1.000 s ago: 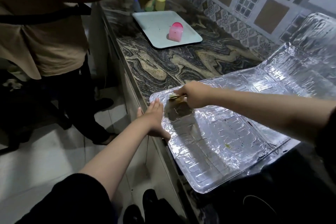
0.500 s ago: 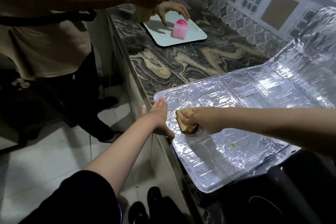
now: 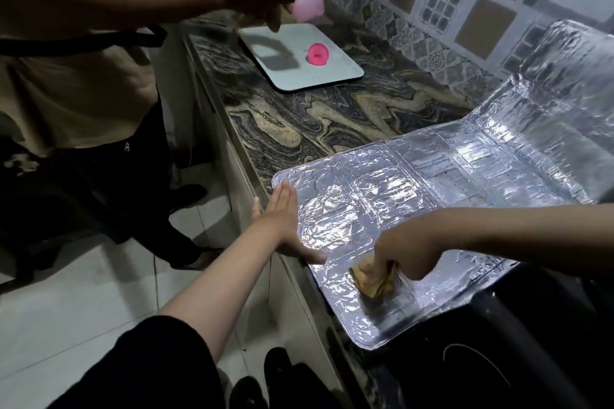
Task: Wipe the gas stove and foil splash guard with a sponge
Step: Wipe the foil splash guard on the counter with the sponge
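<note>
Swirl-patterned dark stone counter (image 3: 332, 123), patterned tile wall behind. One crinkled silver foil splash guard (image 3: 415, 196) is laid flat at the counter's front edge. One yellow sponge (image 3: 373, 282) is clenched in the right hand (image 3: 405, 252) near the foil's front. The left hand (image 3: 285, 226) is pressed flat, fingers spread, on the foil's left edge. One white tray (image 3: 319, 73) well apart; bare counter between.

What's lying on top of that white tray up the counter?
On the white tray only a round pink piece shows. A hand shadow darkens its left part; the far edge is hidden behind another person's hands.
</note>
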`<state>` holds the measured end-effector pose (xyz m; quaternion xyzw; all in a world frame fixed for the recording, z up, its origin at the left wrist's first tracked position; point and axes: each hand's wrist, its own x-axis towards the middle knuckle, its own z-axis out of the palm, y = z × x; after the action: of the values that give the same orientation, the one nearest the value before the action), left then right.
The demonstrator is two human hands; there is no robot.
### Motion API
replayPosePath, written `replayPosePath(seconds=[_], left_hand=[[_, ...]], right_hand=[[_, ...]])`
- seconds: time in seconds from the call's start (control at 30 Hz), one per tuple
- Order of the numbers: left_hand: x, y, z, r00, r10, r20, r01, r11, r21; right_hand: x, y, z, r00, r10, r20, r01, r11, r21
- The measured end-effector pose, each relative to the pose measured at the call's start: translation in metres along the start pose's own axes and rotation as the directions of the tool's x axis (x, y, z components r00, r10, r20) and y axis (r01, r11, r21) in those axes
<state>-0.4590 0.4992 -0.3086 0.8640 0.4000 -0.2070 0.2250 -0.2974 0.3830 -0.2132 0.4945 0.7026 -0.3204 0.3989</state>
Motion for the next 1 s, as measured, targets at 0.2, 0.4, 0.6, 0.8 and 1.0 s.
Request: replayPosePath(seconds=[0.2, 0.4, 0.6, 0.8, 1.0], left_hand=[[-0.003, 0.003, -0.001, 1.0, -0.015, -0.015, 0.015, 1.0, 0.009], [-0.004, 0.004, 0.0, 0.999, -0.034, -0.035, 0.035, 0.999, 0.013], [-0.004, 0.003, 0.0, 0.998, -0.031, -0.048, 0.031, 0.999, -0.006], [-0.004, 0.003, 0.001, 0.999, -0.024, -0.041, 0.024, 1.0, -0.005], [-0.002, 0.001, 0.002, 0.999, -0.009, -0.034, 0.009, 1.0, -0.005]], right_hand=[[0.009, 0.022, -0.061, 0.952, 0.128, -0.279, -0.043, 0.955, 0.293], [0.057, 0.027, -0.098, 0.793, 0.205, -0.574, -0.126, 0.977, 0.175], [0.089, 0.024, -0.071, 0.875, 0.155, -0.459, -0.204, 0.977, -0.06], [0.058, 0.028, -0.029, 0.958, 0.057, -0.281, -0.044, 0.998, 0.054], [0.032, 0.032, -0.001, 0.985, 0.017, -0.172, 0.0, 0.995, 0.099]])
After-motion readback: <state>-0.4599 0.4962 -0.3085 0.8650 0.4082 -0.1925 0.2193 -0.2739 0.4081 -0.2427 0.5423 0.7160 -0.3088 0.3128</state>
